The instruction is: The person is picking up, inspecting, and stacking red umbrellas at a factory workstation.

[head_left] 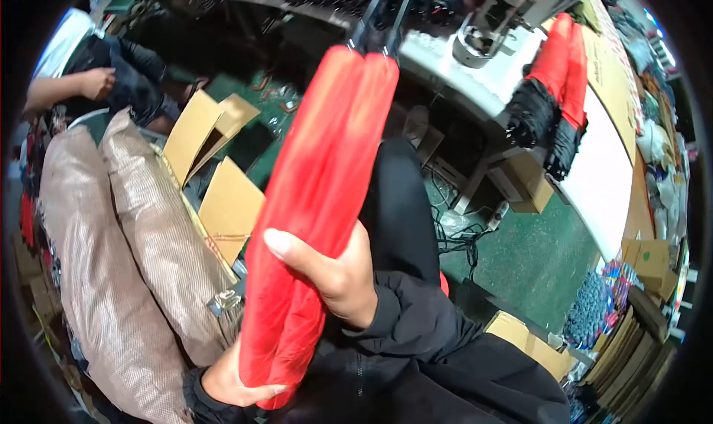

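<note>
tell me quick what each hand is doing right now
Left hand: closed on the lower end of the red folded umbrellas.
Right hand: closed around their middle.

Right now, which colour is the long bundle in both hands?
Bright red bundle, seen in the head view.

Head-worn fisheye looks steeply down, close over the lap.

Both hands grip a bundle (319,201) at centre: left hand (234,383) at its near end, right hand (334,272) above. Sacks (126,261) and boxes (212,164) lie left; more bundles (553,97) lie on the table (594,179), right.
</note>
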Tool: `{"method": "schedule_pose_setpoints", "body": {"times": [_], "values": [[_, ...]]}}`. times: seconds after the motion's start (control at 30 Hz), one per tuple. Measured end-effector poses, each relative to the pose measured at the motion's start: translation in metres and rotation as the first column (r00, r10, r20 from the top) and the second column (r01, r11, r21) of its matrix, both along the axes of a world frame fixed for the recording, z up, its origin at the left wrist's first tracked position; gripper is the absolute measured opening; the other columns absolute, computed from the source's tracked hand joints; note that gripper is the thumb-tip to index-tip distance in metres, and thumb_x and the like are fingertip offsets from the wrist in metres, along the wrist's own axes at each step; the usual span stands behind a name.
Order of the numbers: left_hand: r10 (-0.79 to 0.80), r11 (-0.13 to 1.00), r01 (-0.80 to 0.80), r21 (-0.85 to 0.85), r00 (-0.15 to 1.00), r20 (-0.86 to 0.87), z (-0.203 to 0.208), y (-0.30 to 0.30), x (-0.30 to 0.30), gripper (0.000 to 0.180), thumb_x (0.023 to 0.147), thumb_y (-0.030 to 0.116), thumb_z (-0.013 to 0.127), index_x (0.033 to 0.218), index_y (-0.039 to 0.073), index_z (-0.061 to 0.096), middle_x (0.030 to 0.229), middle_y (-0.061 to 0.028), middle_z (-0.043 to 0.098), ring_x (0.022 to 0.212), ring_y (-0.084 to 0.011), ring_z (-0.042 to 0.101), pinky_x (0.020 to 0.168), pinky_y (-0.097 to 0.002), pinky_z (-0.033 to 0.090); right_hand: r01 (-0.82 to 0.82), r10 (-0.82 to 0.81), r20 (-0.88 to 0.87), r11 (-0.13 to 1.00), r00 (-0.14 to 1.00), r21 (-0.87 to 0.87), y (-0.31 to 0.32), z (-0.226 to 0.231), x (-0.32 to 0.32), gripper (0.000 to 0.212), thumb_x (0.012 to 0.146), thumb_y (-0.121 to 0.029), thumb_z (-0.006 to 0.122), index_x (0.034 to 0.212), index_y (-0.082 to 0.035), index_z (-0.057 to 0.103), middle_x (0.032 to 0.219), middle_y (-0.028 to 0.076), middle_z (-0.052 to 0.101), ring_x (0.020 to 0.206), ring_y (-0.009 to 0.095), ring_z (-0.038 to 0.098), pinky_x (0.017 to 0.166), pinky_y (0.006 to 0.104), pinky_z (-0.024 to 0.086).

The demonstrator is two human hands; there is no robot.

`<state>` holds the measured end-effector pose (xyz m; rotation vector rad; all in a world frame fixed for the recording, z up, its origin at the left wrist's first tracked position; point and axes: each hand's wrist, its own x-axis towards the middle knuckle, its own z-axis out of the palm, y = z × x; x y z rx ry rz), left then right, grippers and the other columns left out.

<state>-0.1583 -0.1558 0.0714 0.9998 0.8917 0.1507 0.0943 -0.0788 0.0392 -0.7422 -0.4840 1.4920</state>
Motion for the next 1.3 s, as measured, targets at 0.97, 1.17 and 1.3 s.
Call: {"method": "schedule_pose_setpoints", "body": {"times": [0.97, 1.17, 1.3], "values": [[-0.114, 0.987, 0.106, 0.122, 0.991, 0.065, 0.022, 0.072, 0.092, 0.099, 0.080, 0.005, 0.087, 0.159, -0.005, 0.028, 0.153, -0.0153, 0.049, 0.138, -0.0229, 0.051, 0.116, -0.0382, 0.040, 0.286, -0.286, 0.004, 0.957, 0.958, -0.054, 0.025, -0.013, 0.095, 0.035, 0.096, -0.021, 0.074, 0.121, 0.001, 0.063, 0.104, 0.008, 0.070, 0.088, 0.016, 0.070, 0.081, 0.0313, 0.057], [-0.117, 0.984, 0.110, 0.140, 0.992, 0.047, 0.030, 0.073, 0.095, 0.097, 0.080, 0.006, 0.088, 0.157, -0.004, 0.030, 0.151, -0.0149, 0.051, 0.135, -0.0223, 0.054, 0.115, -0.0375, 0.043, 0.273, -0.274, -0.013, 0.961, 0.962, -0.039, 0.029, -0.011, 0.098, 0.034, 0.096, -0.022, 0.074, 0.119, 0.001, 0.063, 0.103, 0.009, 0.071, 0.087, 0.017, 0.070, 0.081, 0.0316, 0.057], [-0.106, 0.984, 0.102, 0.148, 0.994, 0.020, 0.035, 0.068, 0.097, 0.095, 0.081, 0.007, 0.088, 0.157, -0.004, 0.031, 0.148, -0.0150, 0.054, 0.133, -0.0218, 0.057, 0.113, -0.0372, 0.044, 0.254, -0.256, -0.027, 0.966, 0.966, -0.058, 0.027, -0.013, 0.100, 0.033, 0.096, -0.022, 0.073, 0.117, 0.001, 0.063, 0.101, 0.010, 0.072, 0.085, 0.018, 0.071, 0.080, 0.0325, 0.058]]}}
